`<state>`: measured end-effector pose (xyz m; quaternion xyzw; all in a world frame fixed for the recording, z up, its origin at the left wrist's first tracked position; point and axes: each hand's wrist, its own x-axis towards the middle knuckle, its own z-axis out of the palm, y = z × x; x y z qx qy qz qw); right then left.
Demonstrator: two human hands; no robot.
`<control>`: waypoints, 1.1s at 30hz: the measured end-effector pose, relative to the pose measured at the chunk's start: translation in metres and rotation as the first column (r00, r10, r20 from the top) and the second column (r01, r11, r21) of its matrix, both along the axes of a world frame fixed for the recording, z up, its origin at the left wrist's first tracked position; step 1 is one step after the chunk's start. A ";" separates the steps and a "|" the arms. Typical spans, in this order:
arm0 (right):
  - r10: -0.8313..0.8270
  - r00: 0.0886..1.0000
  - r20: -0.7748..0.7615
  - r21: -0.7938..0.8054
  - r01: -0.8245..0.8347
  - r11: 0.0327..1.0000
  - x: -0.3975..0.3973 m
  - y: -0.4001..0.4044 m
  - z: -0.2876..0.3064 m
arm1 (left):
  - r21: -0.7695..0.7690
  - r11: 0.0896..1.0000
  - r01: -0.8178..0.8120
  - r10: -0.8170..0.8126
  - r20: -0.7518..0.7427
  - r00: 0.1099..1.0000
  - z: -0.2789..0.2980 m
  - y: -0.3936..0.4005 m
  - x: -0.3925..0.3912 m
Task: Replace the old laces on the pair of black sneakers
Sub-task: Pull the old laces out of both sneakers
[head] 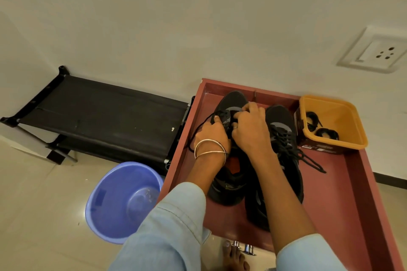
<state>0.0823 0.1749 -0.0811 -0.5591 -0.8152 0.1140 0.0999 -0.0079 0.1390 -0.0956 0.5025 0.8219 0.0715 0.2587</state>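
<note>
A: What's on the red tray point(343, 185)?
B: Two black sneakers point(284, 138) side by side, yellow tub point(350, 123) at far right corner. Blue bucket point(114, 204) on floor point(39, 193), left.

Both hands, left point(212, 133) and right point(251, 131), fingers curled, close together.

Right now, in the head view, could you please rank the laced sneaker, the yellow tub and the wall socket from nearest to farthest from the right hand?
From the right hand:
1. Laced sneaker, just to its right on the red tray.
2. Yellow tub, further right at the tray's corner.
3. Wall socket, up on the wall, upper right.
</note>
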 end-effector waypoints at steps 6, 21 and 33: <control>-0.101 0.831 -0.547 0.015 0.129 0.991 0.001 0.000 0.017 | 0.002 1.000 -0.031 0.031 0.029 0.999 0.002 -0.001 0.001; -0.230 -0.003 -0.973 -0.229 -0.053 0.972 0.040 0.007 0.081 | 0.027 0.999 -0.024 0.024 -0.020 1.000 0.003 -0.004 0.005; -0.076 0.994 0.080 0.005 0.075 0.997 -0.002 0.001 0.012 | 0.028 1.000 -0.011 0.011 -0.018 1.000 0.001 -0.001 0.003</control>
